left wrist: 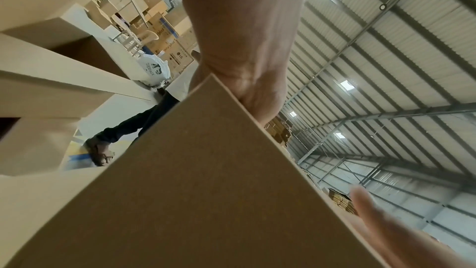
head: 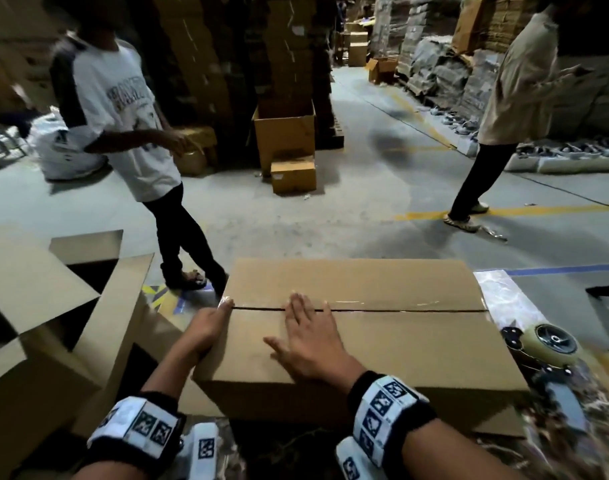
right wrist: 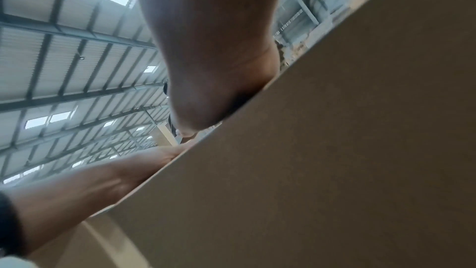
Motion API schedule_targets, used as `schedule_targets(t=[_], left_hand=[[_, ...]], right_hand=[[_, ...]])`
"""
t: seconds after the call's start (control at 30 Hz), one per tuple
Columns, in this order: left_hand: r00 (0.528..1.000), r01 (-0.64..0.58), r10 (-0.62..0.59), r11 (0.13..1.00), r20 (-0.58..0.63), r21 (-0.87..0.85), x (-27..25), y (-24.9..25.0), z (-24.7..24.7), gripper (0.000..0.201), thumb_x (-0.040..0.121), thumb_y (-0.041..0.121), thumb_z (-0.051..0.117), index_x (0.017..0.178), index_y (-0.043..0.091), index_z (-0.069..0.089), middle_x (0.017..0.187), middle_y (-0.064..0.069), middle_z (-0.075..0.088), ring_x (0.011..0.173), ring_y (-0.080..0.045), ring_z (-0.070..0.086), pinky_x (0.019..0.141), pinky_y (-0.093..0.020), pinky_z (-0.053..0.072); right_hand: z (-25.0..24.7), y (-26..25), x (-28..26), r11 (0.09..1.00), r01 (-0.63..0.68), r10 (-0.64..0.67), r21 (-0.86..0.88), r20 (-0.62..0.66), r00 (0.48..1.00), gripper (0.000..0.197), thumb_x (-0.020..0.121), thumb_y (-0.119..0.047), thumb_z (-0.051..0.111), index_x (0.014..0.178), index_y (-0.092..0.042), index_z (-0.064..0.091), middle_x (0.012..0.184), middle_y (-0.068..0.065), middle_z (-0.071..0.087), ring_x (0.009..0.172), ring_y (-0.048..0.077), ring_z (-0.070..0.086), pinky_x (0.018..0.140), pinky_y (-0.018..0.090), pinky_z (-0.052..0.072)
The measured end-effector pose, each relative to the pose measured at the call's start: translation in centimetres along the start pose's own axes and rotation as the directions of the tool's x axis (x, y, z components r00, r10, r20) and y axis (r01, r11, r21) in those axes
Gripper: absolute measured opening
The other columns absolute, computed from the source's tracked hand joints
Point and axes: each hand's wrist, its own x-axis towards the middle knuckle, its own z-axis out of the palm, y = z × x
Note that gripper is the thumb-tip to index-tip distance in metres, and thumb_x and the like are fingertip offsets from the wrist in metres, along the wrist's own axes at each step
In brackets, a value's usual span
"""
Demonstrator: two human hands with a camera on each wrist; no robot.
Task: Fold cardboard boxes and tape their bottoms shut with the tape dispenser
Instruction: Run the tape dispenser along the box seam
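At far left, an unfolded cardboard box stands with its flaps raised, and a white sack sits on the floor behind it. A person in a white T-shirt stands beyond the open box, feet near the far left corner of the work box. The left hand rests against the left side of the cardboard box being worked on, fingers extended along the top left edge and fingertips at the left end of the centre seam, where clear tape wraps over the edge; the left wrist view shows the palm pressed on the box corner, not curled around it. The box lies with its 2 closed flaps facing up, directly in front of the wearer, and clear tape runs along the seam between them. The right hand lies flat and open on the near flap, fingers spread, fingertips touching the taped seam left of centre. Both wrists carry black bands with white marker tags. In the middle distance, an open carton and a small closed carton stand on the floor. To the right of the box, the tape dispenser lies on a plastic-covered surface, its roll just beside the box's right side. At far right, a second person in a beige shirt stands on a yellow floor line.
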Motion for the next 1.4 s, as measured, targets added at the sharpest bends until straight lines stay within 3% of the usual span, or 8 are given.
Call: schedule_targets(t=[0.13, 0.27, 0.5, 0.73, 0.87, 1.0, 1.27, 1.4], left_hand=[[0.997, 0.068, -0.062, 0.991, 0.053, -0.118, -0.2, 0.3, 0.2, 0.036, 0.104, 0.044, 0.04, 0.098, 0.014, 0.057, 0.088, 0.0, 0.056, 0.076, -0.012, 0.052, 0.066, -0.028, 0.04], [0.993, 0.119, -0.113, 0.979, 0.045, -0.164, 3.7, -3.6, 0.9, 0.071, 0.088, 0.071, 0.046, 0.113, 0.009, 0.069, 0.11, -0.017, 0.07, 0.101, -0.034, 0.065, 0.098, -0.05, 0.049], [0.983, 0.183, -0.181, 0.958, 0.027, -0.223, 0.7, -0.2, 0.7, 0.055, 0.099, 0.048, 0.048, 0.116, -0.002, 0.063, 0.117, -0.025, 0.062, 0.099, -0.036, 0.059, 0.088, -0.04, 0.043], [0.985, 0.166, -0.169, 0.932, 0.021, -0.321, -1.1, 1.2, 0.6, 0.046, 0.102, 0.038, 0.047, 0.113, -0.004, 0.062, 0.11, -0.022, 0.06, 0.082, -0.028, 0.054, 0.078, -0.034, 0.039], [0.98, 0.194, -0.197, 0.895, 0.035, -0.401, -2.2, 0.7, -0.9, 0.038, 0.102, 0.036, 0.049, 0.083, 0.006, 0.062, 0.101, -0.023, 0.07, 0.065, -0.023, 0.061, 0.066, -0.03, 0.047], [0.956, 0.189, -0.276, 0.836, -0.098, -0.515, -5.5, 0.5, -4.7, 0.04, 0.103, 0.031, 0.046, 0.082, 0.0, 0.059, 0.035, 0.002, 0.055, 0.04, -0.017, 0.058, 0.042, -0.026, 0.044], [0.889, 0.232, -0.438, 0.685, -0.135, -0.691, -7.3, -5.1, -2.6, 0.039, 0.101, 0.029, 0.052, 0.104, -0.009, 0.062, 0.081, -0.018, 0.062, 0.073, -0.031, 0.059, 0.071, -0.034, 0.047], [0.862, 0.246, -0.499, 0.57, -0.093, -0.784, -6.5, -6.4, 2.3, 0.046, 0.092, 0.038, 0.06, 0.117, -0.001, 0.061, 0.108, -0.022, 0.068, 0.096, -0.039, 0.067, 0.089, -0.051, 0.054]], right_hand=[[-0.1, 7.7, -3.0, 0.992, -0.128, 0.129, 0.015, -0.039, 0.991, 0.115, 0.064, -0.079, -0.022, 0.157, -0.014, -0.005, 0.164, 0.003, -0.016, 0.151, 0.017, -0.016, 0.121, 0.05, -0.006], [-0.6, 13.7, -6.2, 0.919, -0.386, 0.39, 0.076, -0.054, 0.919, 0.095, 0.085, -0.077, 0.0, 0.157, -0.015, -0.005, 0.164, 0.001, -0.017, 0.151, 0.018, -0.015, 0.118, 0.058, -0.006], [-1.7, 21.6, -8.8, 0.478, -0.779, 0.86, 0.406, -0.038, 0.509, 0.132, 0.065, -0.097, 0.035, 0.156, -0.009, -0.002, 0.161, 0.023, 0.012, 0.144, 0.047, 0.019, 0.11, 0.067, 0.022], [-2.2, 22.9, -9.5, 0.494, -0.695, 0.855, 0.522, -0.145, 0.498, 0.052, 0.094, -0.059, 0.049, 0.125, -0.018, 0.051, 0.124, 0.016, 0.063, 0.113, 0.038, 0.059, 0.086, 0.041, 0.042], [-3.7, 22.0, -8.9, 0.528, -0.64, 0.835, 0.559, -0.205, 0.51, 0.036, 0.101, -0.042, 0.046, 0.121, -0.013, 0.055, 0.122, 0.02, 0.062, 0.108, 0.039, 0.059, 0.081, 0.039, 0.043], [-7.0, 19.7, -4.9, 0.633, -0.584, 0.764, 0.509, -0.29, 0.576, 0.032, 0.103, -0.041, 0.037, 0.12, -0.017, 0.051, 0.118, 0.016, 0.063, 0.105, 0.038, 0.06, 0.078, 0.038, 0.042], [-6.4, 11.9, 1.7, 0.918, -0.384, 0.393, 0.1, -0.094, 0.915, 0.062, 0.095, -0.059, 0.031, 0.145, -0.022, 0.036, 0.16, 0.012, 0.021, 0.144, 0.04, 0.019, 0.112, 0.065, 0.018], [-3.1, 5.0, 1.3, 0.99, -0.137, 0.138, 0.018, -0.121, 0.983, 0.07, 0.098, -0.062, 0.026, 0.155, -0.022, 0.019, 0.165, 0.009, 0.009, 0.151, 0.032, 0.004, 0.117, 0.062, 0.011]])
